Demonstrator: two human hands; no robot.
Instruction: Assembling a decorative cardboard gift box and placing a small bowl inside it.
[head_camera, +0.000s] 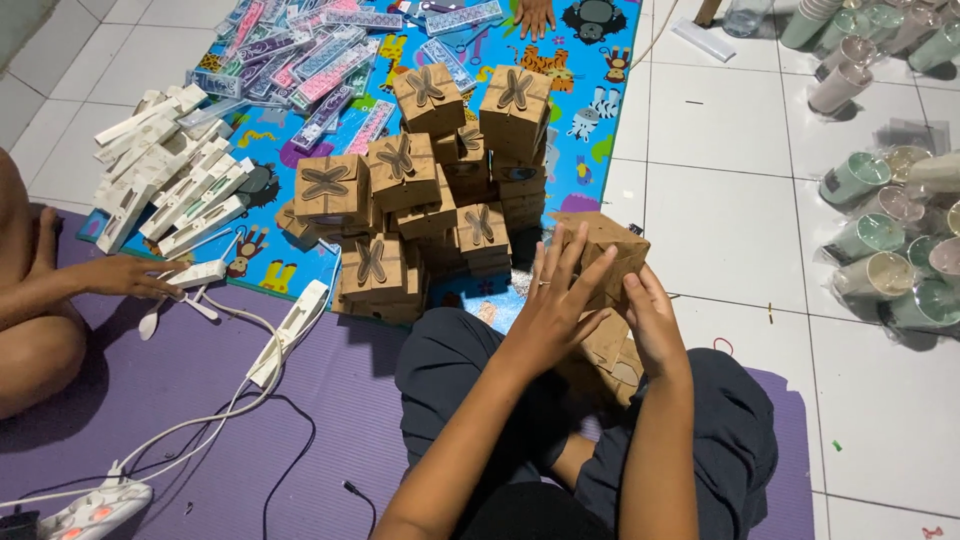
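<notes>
My left hand (556, 300) and my right hand (648, 322) together hold a brown cardboard box (612, 250) above my lap, left fingers spread over its near face, right hand on its lower side. More flat brown cardboard (612, 345) lies under it on my knees. In front of me stands a pile of finished brown boxes (430, 190) with butterfly-shaped tops.
Another person's hand (128, 275) at the left reaches toward white slim boxes (170, 190) and a white spoon. Another hand (535, 15) rests at the top. A colourful play mat (590, 120), purple mat (200, 400), power strip with cables (95, 505) and wrapped cups (880, 230) surround me.
</notes>
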